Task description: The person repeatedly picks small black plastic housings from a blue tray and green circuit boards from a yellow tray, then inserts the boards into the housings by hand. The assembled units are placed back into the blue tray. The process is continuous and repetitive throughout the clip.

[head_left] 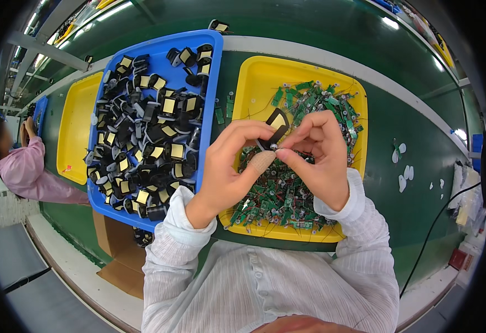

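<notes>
Between the fingers of my left hand (pixel 224 169) is a small black plastic housing (pixel 279 123) with a cream-coloured pad on its face. The left thumb has a tan bandage round it and presses at the housing's lower end. My right hand (pixel 321 158) meets it there, thumb and fingertips pinched together at the same end; what they pinch is too small to name. Both hands are above a yellow tray (pixel 254 80) heaped with small green circuit boards (pixel 295 205) with thin wires. To the left, a blue tray (pixel 162 64) holds many similar black housings (pixel 168 105).
Several loose boards (pixel 219 115) lie between the trays. White oval pieces (pixel 403 183) are scattered on the green table (pixel 415 116) at right, near a black cable (pixel 437 216). Another yellow tray (pixel 76 130) and a person in pink (pixel 29 166) are at left. A cardboard box (pixel 122 250) stands below.
</notes>
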The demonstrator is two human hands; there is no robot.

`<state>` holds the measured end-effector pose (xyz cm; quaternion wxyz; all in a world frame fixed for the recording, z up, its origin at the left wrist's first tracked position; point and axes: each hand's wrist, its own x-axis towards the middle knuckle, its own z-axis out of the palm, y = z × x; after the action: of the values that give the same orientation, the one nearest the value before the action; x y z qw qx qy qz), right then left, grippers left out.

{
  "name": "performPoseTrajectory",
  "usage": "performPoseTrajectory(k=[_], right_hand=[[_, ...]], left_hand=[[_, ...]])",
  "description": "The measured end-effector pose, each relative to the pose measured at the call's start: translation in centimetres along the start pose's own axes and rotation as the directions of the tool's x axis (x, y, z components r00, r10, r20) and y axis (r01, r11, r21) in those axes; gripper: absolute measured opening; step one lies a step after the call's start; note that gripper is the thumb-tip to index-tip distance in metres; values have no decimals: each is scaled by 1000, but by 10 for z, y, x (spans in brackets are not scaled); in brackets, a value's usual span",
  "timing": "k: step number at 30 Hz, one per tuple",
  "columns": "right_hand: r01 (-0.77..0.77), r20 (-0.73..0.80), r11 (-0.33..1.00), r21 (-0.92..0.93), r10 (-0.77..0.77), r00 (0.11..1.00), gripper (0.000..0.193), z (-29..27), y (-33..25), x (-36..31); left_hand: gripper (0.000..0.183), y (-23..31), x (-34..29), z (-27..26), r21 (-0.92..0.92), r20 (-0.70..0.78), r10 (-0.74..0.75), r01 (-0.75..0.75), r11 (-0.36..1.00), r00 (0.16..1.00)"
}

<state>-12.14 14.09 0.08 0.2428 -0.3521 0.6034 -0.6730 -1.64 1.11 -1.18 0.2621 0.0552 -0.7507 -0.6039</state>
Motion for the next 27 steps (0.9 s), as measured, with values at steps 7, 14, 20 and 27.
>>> performPoseTrajectory(k=[7, 14, 20, 27], right_hand=[[-249, 112, 941, 230, 228, 967, 36, -6, -2, 5], [-143, 70, 979, 147, 134, 989, 33, -1, 4, 3], [-90, 106, 995, -29, 93, 990, 29, 0, -1, 4], [-38, 150, 971, -237, 75, 986, 14, -2, 0, 3]], left_hand=[[19, 1, 1, -2, 98, 17, 79, -80, 992, 997], [19, -5, -2, 0, -116, 45, -57, 62, 991, 997], [16, -8, -5, 0, -135, 89, -92, 104, 985, 992], [16, -8, -5, -2, -165, 81, -51, 64, 984, 995]])
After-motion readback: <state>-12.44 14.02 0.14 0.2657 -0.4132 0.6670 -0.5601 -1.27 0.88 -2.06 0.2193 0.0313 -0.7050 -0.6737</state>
